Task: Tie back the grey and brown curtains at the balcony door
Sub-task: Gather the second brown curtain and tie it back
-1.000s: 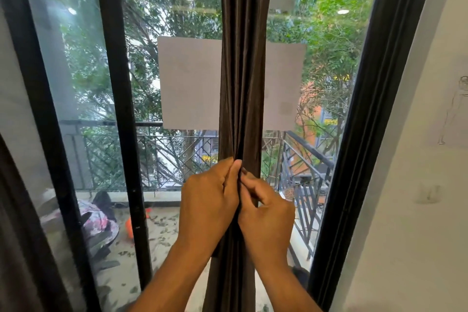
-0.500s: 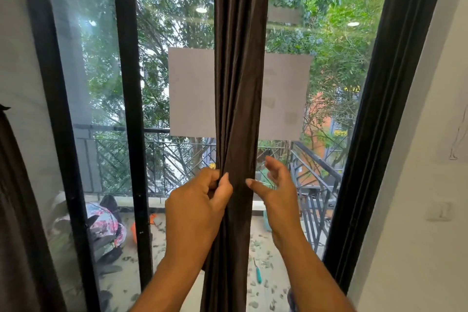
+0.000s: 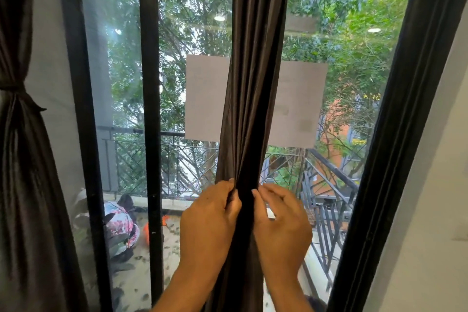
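Note:
A dark brown curtain (image 3: 253,88) hangs bunched into a narrow column in front of the glass balcony door. My left hand (image 3: 210,225) grips its left folds at waist height, and my right hand (image 3: 281,228) pinches its right folds at the same height. A second dark curtain (image 3: 22,159) hangs at the far left, cinched by a tie of the same cloth (image 3: 12,90). No loose tie-back shows at the middle curtain.
Black door frame bars stand left (image 3: 150,109) and right (image 3: 395,134) of the curtain. A paper sheet (image 3: 205,99) is stuck on the glass behind it. Outside lie a balcony railing (image 3: 177,159), a floral bundle (image 3: 119,223) and leaves. A white wall (image 3: 435,185) is at right.
My right hand was off the curtain with fingers spread half a second ago; it has come back onto the folds. My view has tilted up and left, showing the tied left curtain.

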